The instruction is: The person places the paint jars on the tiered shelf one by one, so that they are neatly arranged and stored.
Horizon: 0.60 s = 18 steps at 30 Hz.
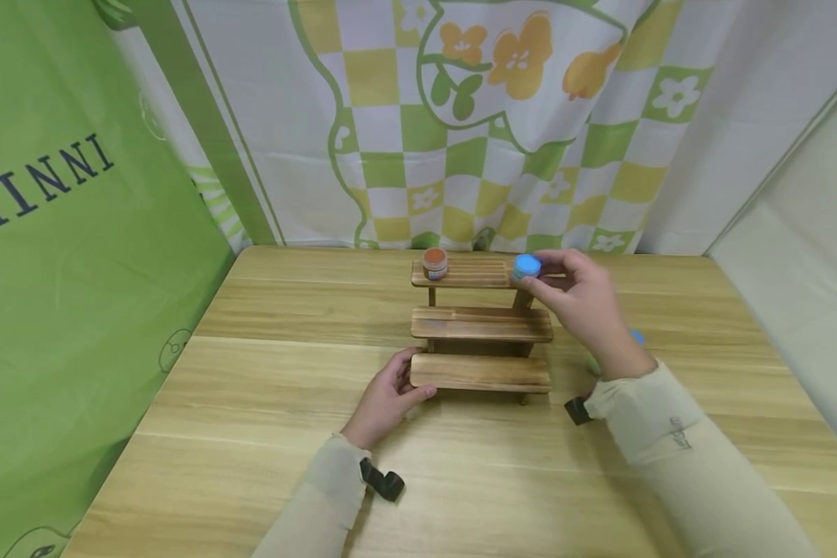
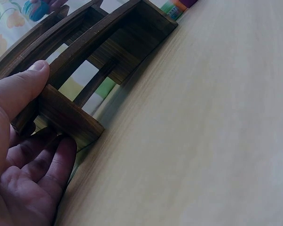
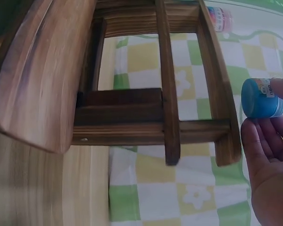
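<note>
A three-tier wooden stand (image 1: 481,373) occupies the middle of the table. My left hand (image 1: 388,397) grips the left end of its lowest tier, thumb along the front edge and fingers (image 2: 61,160) round the side. Between thumb and fingertips, my right hand (image 1: 586,302) pinches a small blue paint jar (image 1: 526,266) at the right end of the top tier. A gap shows between this jar (image 3: 261,99) and the stand in the right wrist view. On the top tier's left end sits a jar with an orange-red lid (image 1: 435,263).
Partly hidden by the right forearm, a blue-topped thing (image 1: 637,336) stands on the table (image 1: 251,434) right of the stand. Small colourful containers (image 2: 172,8) show beyond the stand in the left wrist view. A patterned curtain (image 1: 474,155) hangs right behind the table's back edge.
</note>
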Tool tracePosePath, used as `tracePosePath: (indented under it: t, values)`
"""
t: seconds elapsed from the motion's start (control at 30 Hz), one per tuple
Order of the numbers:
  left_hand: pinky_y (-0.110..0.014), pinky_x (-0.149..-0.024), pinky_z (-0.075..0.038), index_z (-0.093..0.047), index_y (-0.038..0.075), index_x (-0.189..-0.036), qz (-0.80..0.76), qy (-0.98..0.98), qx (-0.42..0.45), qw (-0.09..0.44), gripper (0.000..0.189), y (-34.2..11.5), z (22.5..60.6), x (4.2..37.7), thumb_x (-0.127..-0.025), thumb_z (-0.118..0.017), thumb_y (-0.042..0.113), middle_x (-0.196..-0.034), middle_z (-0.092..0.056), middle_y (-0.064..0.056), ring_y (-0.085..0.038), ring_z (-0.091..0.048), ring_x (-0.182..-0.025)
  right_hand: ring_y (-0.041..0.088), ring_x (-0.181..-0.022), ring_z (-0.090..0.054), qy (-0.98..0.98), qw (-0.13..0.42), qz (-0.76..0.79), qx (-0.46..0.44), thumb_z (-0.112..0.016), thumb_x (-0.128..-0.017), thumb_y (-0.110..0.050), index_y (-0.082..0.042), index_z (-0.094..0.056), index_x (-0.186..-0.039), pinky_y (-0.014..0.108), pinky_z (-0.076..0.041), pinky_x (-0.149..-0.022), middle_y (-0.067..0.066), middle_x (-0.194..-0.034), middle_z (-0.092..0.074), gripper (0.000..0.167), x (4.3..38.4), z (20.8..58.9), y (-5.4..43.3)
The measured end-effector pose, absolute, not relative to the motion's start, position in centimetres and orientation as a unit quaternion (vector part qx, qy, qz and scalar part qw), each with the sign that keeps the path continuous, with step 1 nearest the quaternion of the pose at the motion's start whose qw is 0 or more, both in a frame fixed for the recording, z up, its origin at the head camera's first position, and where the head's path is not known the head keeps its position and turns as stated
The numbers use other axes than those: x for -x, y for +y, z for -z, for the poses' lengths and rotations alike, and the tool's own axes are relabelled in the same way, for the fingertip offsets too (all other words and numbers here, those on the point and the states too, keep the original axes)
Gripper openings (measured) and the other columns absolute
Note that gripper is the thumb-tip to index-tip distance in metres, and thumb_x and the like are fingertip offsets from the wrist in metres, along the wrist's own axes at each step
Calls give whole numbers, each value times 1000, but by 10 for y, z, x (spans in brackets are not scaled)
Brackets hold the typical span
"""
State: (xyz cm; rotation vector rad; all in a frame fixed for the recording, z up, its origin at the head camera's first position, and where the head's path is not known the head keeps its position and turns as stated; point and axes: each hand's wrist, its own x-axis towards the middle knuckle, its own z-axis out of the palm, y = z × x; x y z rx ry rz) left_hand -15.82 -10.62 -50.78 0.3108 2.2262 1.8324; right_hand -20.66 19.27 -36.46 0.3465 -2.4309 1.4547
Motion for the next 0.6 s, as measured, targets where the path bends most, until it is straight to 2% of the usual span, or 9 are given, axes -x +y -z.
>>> tracePosePath:
  t: [0.17, 0.4, 0.6]
  values:
    - [-39, -107, -46, -40, 15, -151, -627, 762, -112, 115, 75, -107, 508, 158, -89, -78, 31, -154, -45, -9, -24, -51, -133, 30, -109, -66, -862, 110, -481, -113, -75, -93, -22, 1, -62, -129, 14, -53, -84, 16, -120, -63, 45, 213, 363, 183]
    - [-33, -98, -52, -40, 15, -151, -638, 752, -119, 118, 72, -107, 508, 159, -90, -77, 25, -146, -53, -8, -23, -59, -122, 32, -110, -66, -867, 100, -475, -110, -75, -92, -19, 2, -61, -128, 19, -55, -87, 17, -120, -62, 44, 220, 363, 173]
    - [-33, -99, -52, -40, 15, -151, -636, 753, -120, 118, 73, -107, 509, 159, -90, -77, 28, -146, -53, -8, -22, -59, -122, 29, -108, -67, -871, 96, -469, -109, -76, -92, -16, 2, -61, -127, 22, -56, -87, 17, -120, -63, 42, 222, 362, 167]
